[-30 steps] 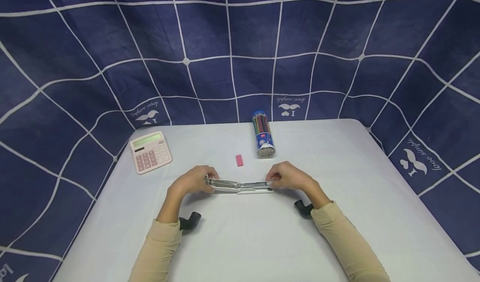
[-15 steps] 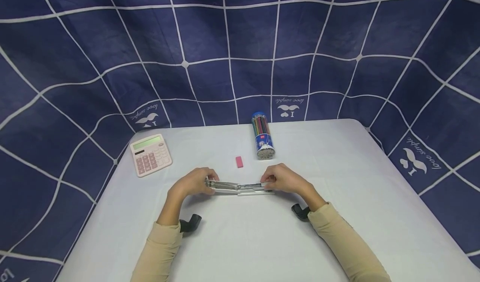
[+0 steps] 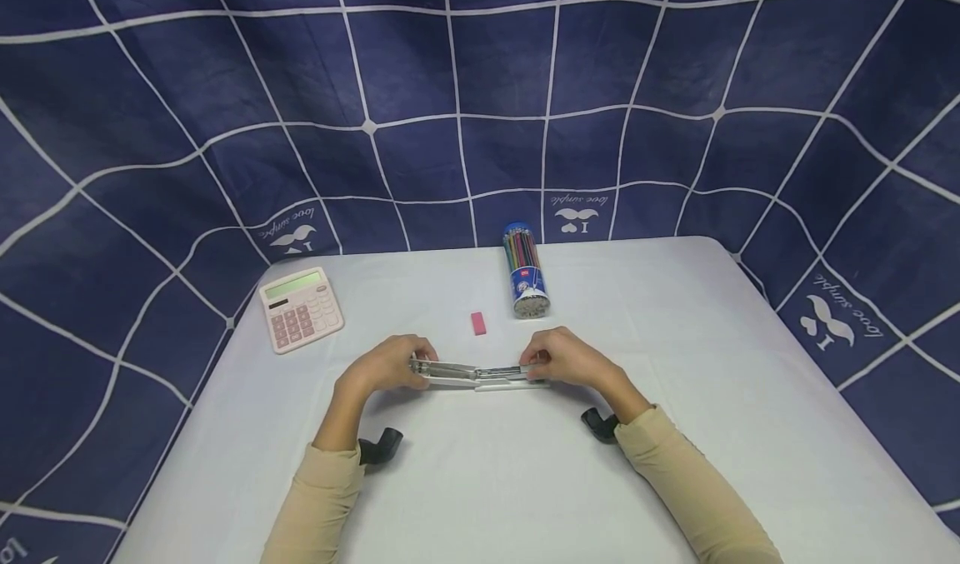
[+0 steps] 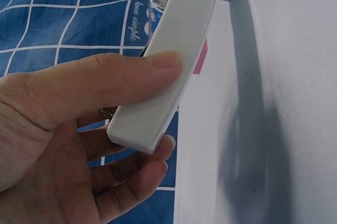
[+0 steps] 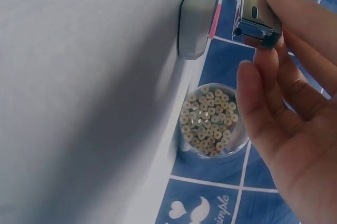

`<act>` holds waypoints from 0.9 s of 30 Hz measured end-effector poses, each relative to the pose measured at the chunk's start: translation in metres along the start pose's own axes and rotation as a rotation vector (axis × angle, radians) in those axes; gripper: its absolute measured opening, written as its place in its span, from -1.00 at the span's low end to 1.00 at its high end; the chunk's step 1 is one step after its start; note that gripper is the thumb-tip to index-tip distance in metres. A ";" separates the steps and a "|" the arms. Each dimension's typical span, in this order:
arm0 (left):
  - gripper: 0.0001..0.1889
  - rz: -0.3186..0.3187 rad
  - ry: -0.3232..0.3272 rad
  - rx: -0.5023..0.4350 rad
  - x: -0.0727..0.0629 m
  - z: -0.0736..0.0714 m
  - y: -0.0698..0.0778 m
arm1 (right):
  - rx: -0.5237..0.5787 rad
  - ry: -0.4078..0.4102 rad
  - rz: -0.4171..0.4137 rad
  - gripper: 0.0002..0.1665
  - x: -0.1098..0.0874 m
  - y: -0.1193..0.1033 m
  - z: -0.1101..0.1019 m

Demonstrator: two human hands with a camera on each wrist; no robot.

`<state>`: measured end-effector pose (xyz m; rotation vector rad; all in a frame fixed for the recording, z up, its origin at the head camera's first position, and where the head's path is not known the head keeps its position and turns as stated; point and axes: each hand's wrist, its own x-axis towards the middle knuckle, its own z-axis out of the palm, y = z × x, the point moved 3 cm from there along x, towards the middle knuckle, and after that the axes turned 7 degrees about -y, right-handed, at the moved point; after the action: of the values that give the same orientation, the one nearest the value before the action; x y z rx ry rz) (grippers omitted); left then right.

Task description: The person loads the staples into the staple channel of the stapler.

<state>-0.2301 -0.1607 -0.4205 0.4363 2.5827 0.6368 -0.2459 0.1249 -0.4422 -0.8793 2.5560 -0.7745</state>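
A white stapler (image 3: 510,386) lies spread open in the middle of the head view, its cover swung far over to the left. My left hand (image 3: 386,364) holds the cover's end; in the left wrist view the thumb lies along the white cover (image 4: 174,45) with fingers on the other side. My right hand (image 3: 570,357) pinches the free end of the metal staple magazine (image 5: 255,13) between thumb and fingers. Beside it in the right wrist view stands the stapler's white base (image 5: 200,18), apart from the fingers. The inside of the magazine is mostly hidden.
A pink eraser (image 3: 478,323) lies just behind the stapler. Farther back, a clear tube of pencils (image 3: 527,271) lies on its side. A pink calculator (image 3: 302,308) is at the back left of the white table (image 3: 480,481), with a dark blue checked cloth (image 3: 420,64) behind.
My right hand has slid slightly left along the stapler and taken a hold farther in on the magazine. My left hand keeps its grip on the cover, almost still.
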 end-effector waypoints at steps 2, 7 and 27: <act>-0.64 0.003 0.001 0.000 0.000 0.000 0.000 | 0.002 0.000 -0.005 -0.83 0.000 0.000 0.000; -0.63 0.000 0.005 0.001 0.000 0.000 0.000 | 0.004 -0.001 -0.006 -0.81 0.000 -0.001 -0.001; -0.63 0.011 -0.006 0.000 0.001 0.000 -0.002 | 0.004 -0.044 0.061 -0.76 0.000 0.008 0.000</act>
<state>-0.2318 -0.1624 -0.4219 0.4526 2.5767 0.6383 -0.2499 0.1300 -0.4474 -0.8046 2.5294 -0.7337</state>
